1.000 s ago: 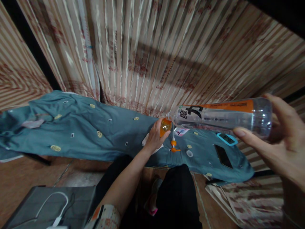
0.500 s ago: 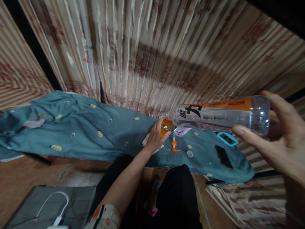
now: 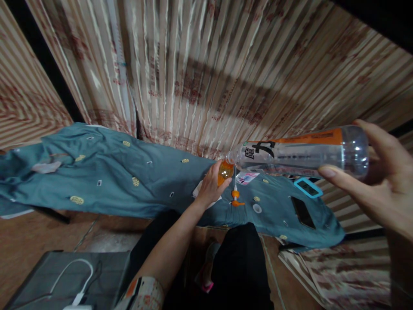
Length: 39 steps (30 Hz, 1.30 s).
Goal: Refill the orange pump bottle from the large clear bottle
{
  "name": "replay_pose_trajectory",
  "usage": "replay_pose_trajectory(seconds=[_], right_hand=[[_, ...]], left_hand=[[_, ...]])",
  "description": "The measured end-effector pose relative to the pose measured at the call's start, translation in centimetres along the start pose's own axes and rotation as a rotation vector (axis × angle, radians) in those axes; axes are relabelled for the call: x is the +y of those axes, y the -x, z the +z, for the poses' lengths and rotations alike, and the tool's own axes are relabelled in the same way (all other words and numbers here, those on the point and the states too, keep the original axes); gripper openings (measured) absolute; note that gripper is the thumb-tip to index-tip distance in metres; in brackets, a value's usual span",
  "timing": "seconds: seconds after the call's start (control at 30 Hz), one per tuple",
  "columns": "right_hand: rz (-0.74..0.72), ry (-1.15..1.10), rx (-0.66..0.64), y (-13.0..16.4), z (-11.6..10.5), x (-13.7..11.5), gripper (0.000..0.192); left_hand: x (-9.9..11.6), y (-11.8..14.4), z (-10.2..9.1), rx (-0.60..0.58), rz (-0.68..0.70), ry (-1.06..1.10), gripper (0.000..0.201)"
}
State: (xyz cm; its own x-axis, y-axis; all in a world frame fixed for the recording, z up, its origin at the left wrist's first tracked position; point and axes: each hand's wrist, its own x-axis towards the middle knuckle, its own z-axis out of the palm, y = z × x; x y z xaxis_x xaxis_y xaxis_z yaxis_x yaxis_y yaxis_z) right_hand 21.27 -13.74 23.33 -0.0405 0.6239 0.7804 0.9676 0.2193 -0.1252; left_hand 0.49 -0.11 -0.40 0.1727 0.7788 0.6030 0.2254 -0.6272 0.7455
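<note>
**Clear bottle tipped over a small orange one**

The right hand [image 3: 380, 189] holds a large clear bottle [image 3: 300, 151] with an orange-and-black label, lying almost level in the air, its base in the palm and the fingers [image 3: 342, 181] wrapped around it. Its open neck points left and sits just above the mouth of a small orange bottle [image 3: 225, 171].

The left hand [image 3: 210, 187] has its fingers closed around the small orange bottle, holding it upright over the near edge of the table [image 3: 106, 181], which is draped in a teal cloth with small printed motifs. A white paper [image 3: 197, 189] shows partly from under this hand.

Just right of the left hand, an orange pump top [image 3: 236, 196] lies on the cloth, with a white cap [image 3: 257, 208] near it and a pink-and-white label [image 3: 247, 177] beyond. Toward the right end of the table lie a dark phone [image 3: 302, 212] and a blue-framed device [image 3: 307, 187], partly behind the clear bottle.

A striped curtain [image 3: 200, 73] hangs behind the table.
</note>
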Motion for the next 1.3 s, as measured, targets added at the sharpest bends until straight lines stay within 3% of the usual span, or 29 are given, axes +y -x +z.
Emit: replay_pose_trajectory(seconds=[0.53,0.83,1.13,1.3], right_hand=[[0.045,0.052,-0.024,-1.9,-0.3,-1.1,0.114],[0.101,0.071,-0.042,-2.4,-0.3,-1.5,0.131],[0.130,0.036,-0.077,-2.9,-0.5,-1.6,0.115],[0.128,-0.002,-0.104,-3.1,-0.5,-1.5,0.120]], left_hand=[[0.0,0.0,0.1,0.004,0.004,-0.017,0.065],[-0.1,0.0,0.0,0.008,0.020,-0.024,0.065],[-0.2,0.0,0.1,0.009,0.028,-0.023,0.066],[-0.3,0.0,0.2,0.015,0.039,-0.021,0.065]])
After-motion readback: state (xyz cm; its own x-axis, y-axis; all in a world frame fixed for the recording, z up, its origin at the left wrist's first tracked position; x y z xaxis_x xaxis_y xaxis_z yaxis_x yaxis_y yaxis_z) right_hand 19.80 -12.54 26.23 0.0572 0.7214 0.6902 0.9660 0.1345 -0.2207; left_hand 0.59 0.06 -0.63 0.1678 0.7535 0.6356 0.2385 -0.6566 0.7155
